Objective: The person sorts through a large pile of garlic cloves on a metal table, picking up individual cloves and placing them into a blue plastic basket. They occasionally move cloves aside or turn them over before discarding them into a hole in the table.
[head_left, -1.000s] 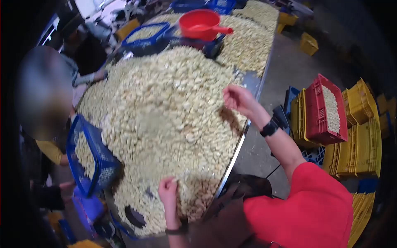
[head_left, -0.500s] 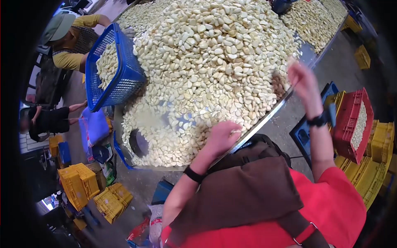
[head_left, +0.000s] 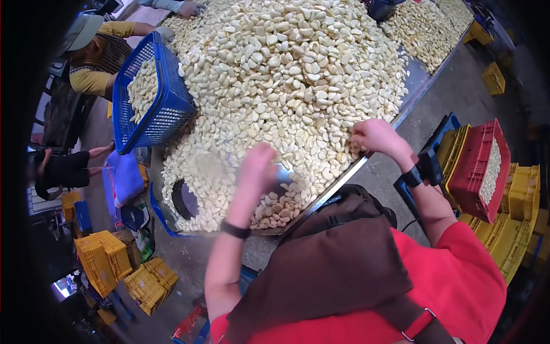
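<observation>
A large heap of peeled garlic cloves (head_left: 298, 74) covers a metal table (head_left: 412, 100). My left hand (head_left: 258, 167), smeared by motion, is over the cloves near a bare metal patch; its fingers cannot be made out. At the heap's edge nearest the table rim, my right hand (head_left: 379, 137) has its fingers curled together against the cloves. Whatever lies between those fingertips is hidden. In the table's near left corner is a dark round hole (head_left: 185, 199) with cloves around it.
A blue basket (head_left: 163, 114) holding cloves stands at the table's left, beside a person in a cap (head_left: 94, 77). Another person's gloved hand (head_left: 188, 8) reaches in at the top. A red crate (head_left: 470, 178) of cloves stands at right. Yellow crates (head_left: 103, 261) sit on the floor.
My left hand has moved left and farther over the table. My right hand has come left and down from the heap's right side. Another person's hand now shows at the top.
</observation>
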{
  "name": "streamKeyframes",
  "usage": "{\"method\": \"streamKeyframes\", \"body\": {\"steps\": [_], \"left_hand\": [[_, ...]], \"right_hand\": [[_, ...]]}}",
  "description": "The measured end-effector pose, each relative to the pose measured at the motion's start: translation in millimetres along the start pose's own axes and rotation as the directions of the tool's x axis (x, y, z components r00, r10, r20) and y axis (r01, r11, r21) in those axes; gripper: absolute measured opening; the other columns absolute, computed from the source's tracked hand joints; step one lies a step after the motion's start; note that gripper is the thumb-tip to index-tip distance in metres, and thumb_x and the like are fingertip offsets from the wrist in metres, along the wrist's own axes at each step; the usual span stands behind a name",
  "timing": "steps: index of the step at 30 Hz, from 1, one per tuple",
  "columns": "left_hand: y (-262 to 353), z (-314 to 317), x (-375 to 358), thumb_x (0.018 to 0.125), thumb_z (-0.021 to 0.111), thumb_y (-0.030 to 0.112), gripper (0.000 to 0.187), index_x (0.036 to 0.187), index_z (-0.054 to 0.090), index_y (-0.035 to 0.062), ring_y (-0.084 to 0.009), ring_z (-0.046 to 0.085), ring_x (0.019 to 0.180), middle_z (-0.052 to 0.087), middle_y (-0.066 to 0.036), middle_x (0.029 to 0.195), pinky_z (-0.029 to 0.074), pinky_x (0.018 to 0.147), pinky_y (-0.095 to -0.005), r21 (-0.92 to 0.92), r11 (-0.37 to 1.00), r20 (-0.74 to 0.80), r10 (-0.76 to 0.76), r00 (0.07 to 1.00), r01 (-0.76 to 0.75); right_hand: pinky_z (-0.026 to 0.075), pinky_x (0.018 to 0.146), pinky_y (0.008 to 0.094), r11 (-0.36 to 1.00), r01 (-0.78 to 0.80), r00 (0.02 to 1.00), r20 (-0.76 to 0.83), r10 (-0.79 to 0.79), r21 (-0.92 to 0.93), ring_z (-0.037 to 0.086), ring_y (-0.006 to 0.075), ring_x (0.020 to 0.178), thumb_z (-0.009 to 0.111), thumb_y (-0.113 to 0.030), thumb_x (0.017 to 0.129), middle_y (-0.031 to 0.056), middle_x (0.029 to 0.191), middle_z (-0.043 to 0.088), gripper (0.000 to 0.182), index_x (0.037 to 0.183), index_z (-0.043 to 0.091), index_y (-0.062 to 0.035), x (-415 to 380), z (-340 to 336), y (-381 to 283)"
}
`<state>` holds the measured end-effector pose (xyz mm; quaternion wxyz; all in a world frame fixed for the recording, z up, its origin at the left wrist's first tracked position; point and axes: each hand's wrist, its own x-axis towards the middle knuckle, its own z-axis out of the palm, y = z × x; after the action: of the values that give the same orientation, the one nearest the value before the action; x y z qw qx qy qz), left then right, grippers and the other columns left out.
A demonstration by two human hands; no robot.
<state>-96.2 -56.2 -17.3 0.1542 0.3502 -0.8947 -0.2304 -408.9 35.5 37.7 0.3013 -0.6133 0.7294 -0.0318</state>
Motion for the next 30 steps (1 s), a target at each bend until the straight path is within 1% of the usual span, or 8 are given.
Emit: {"method": "streamKeyframes", "body": {"steps": [7, 17, 19, 20, 21, 23, 26, 30], "left_hand": [[38.4, 61.0, 8.2, 0.069, 0.056, 0.003, 0.013, 0.08, 0.06, 0.0083, -0.028, 0.057, 0.08, 0.054, -0.01, 0.091, 0.049, 0.067, -0.0395, 0.105, 0.958, 0.188, 0.243, 0.952, -0.265], [-81.1, -1.2, -31.1, 0.079, 0.06, 0.016, 0.018, 0.096, 0.059, 0.0105, -0.0279, 0.062, 0.073, 0.059, -0.009, 0.09, 0.05, 0.069, -0.0385, 0.252, 0.848, -0.106, -0.455, 0.884, 0.467], [-101.0, -22.8, -44.8, 0.083, 0.055, 0.013, 0.015, 0.097, 0.059, 0.0085, -0.0198, 0.059, 0.064, 0.059, -0.006, 0.075, 0.05, 0.059, -0.0308, -0.095, 0.792, -0.138, -0.61, 0.78, 0.603], [-136.7, -19.5, -63.2, 0.087, 0.05, 0.011, 0.014, 0.098, 0.057, 0.0068, -0.0118, 0.057, 0.06, 0.06, -0.003, 0.069, 0.045, 0.05, -0.021, -0.4, 0.761, -0.122, -0.597, 0.793, 0.511], [-94.8, -56.8, -60.5, 0.089, 0.049, 0.01, 0.013, 0.099, 0.056, 0.0063, -0.0088, 0.06, 0.064, 0.063, -0.004, 0.08, 0.043, 0.046, -0.0176, -0.738, 0.369, 0.14, -0.735, 0.663, 0.565], [-51.4, -82.5, -60.1, 0.089, 0.05, 0.009, 0.013, 0.101, 0.055, 0.0062, -0.0116, 0.063, 0.072, 0.063, -0.006, 0.088, 0.047, 0.048, -0.0192, -0.873, 0.044, 0.284, -0.765, 0.579, 0.486], [-42.3, -63.0, -74.2, 0.088, 0.056, 0.014, 0.011, 0.095, 0.057, 0.0059, -0.0138, 0.063, 0.08, 0.061, -0.007, 0.088, 0.051, 0.05, -0.0209, -0.89, -0.137, 0.438, -0.518, 0.734, 0.435], [-15.4, -4.9, -71.6, 0.083, 0.059, 0.02, 0.015, 0.088, 0.063, 0.0069, -0.0186, 0.062, 0.071, 0.061, -0.005, 0.073, 0.047, 0.057, -0.0318, -0.29, 0.676, 0.567, -0.449, 0.691, 0.678]], "right_hand": [[0.049, 0.066, 0.0396, 0.992, -0.066, 0.992, -0.115, 0.054, -0.111, 0.064, 0.0282, 0.076, 0.057, -0.025, 0.079, 0.0094, 0.076, 0.065, 0.019, 0.089, 0.063, -0.0105, 1.6, 16.6, -16.3], [0.048, 0.082, 0.0427, 0.87, 0.379, 0.905, 0.072, -0.42, 0.316, 0.058, 0.038, 0.095, 0.06, -0.02, 0.082, 0.0218, 0.104, 0.055, 0.044, 0.124, 0.052, -0.0114, 2.2, 113.2, -120.1], [0.048, 0.082, 0.0419, 0.675, 0.658, 0.741, -0.127, -0.659, 0.334, 0.057, 0.0373, 0.093, 0.059, -0.017, 0.08, 0.0208, 0.104, 0.056, 0.038, 0.116, 0.056, -0.0057, 11.5, 90.7, -118.3], [0.048, 0.08, 0.0414, 0.907, 0.377, 0.915, 0.08, -0.396, 0.188, 0.057, 0.0356, 0.091, 0.06, -0.016, 0.077, 0.0193, 0.102, 0.056, 0.036, 0.111, 0.057, -0.0039, 16.9, 53.0, -120.0], [0.048, 0.079, 0.0408, 0.997, 0.067, 0.972, 0.227, -0.058, -0.028, 0.057, 0.034, 0.089, 0.061, -0.015, 0.074, 0.0178, 0.1, 0.056, 0.034, 0.105, 0.058, -0.0022, 24.4, 20.0, -115.8], [0.048, 0.071, 0.0403, 0.946, 0.228, 0.887, -0.352, -0.3, -0.232, 0.056, 0.0306, 0.082, 0.062, -0.013, 0.068, 0.0153, 0.091, 0.056, 0.024, 0.09, 0.059, -0.0024, 53.5, 57.3, -51.1], [0.047, 0.062, 0.0431, 0.828, 0.411, 0.692, -0.461, -0.555, -0.38, 0.057, 0.0312, 0.073, 0.06, -0.012, 0.07, 0.0146, 0.078, 0.055, 0.009, 0.076, 0.058, -0.0044, 65.1, 75.5, -39.9], [0.048, 0.062, 0.0436, 0.912, 0.376, 0.881, -0.242, -0.406, -0.162, 0.059, 0.0346, 0.067, 0.055, -0.009, 0.074, 0.0154, 0.07, 0.059, 0.007, 0.077, 0.058, -0.0026, 62.2, 100.1, -60.0]]}}
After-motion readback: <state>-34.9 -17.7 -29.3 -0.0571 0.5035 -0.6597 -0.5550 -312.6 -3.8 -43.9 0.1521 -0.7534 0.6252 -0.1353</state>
